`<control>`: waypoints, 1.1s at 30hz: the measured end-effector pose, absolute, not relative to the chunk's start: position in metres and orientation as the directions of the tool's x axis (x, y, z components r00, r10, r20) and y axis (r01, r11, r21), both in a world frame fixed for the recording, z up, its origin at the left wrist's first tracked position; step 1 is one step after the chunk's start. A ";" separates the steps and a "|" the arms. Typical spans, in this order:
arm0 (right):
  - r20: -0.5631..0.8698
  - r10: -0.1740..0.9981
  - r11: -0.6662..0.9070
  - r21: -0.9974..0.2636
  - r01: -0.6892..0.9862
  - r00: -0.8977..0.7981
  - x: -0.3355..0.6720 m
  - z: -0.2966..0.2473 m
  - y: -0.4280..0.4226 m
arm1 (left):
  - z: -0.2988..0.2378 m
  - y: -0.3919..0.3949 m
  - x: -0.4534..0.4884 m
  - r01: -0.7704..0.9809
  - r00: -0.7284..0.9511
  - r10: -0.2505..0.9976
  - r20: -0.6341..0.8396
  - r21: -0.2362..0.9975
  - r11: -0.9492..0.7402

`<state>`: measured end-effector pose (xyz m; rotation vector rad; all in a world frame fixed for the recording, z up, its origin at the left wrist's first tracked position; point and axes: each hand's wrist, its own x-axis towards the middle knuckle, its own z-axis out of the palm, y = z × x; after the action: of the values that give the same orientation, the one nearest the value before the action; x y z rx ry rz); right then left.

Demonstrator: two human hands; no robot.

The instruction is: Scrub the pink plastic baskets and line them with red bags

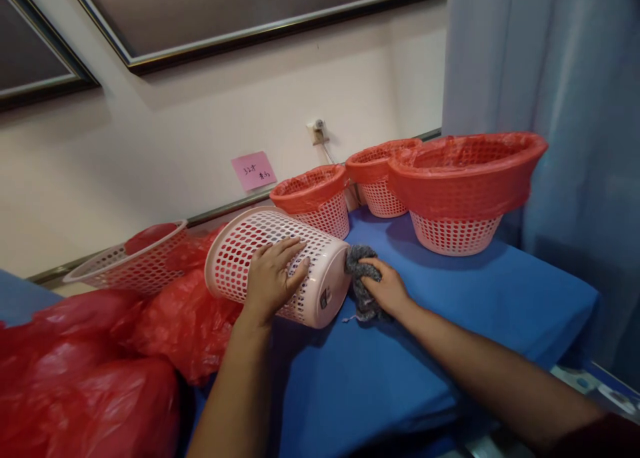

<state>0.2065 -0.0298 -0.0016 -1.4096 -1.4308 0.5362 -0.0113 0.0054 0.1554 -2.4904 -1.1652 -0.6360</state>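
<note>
A pale pink perforated basket (240, 251) lies on its side on the blue table (450, 298), its bottom facing right. My left hand (273, 278) rests flat on its wall with fingers spread. My right hand (385, 288) grips a grey cloth (357, 261) and presses it against the bottom of the basket.
Three baskets lined with red bags stand at the back: a small one (313, 201), another (380, 178) and a large one (463, 178). A further basket (130, 261) lies tipped at the left. Loose red plastic bags (90, 371) pile at the left. A pink note (253, 170) sticks on the wall.
</note>
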 end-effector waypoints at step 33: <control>0.317 0.921 0.207 -0.892 0.403 0.228 0.196 -0.012 -0.013 | 0.155 0.006 -0.012 0.780 0.567 0.636 0.523 -0.094 -0.618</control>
<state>0.1964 -0.0133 -0.0119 -1.3855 -1.3638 0.5870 -0.0122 0.0062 0.1548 -2.4882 -1.1626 -0.6448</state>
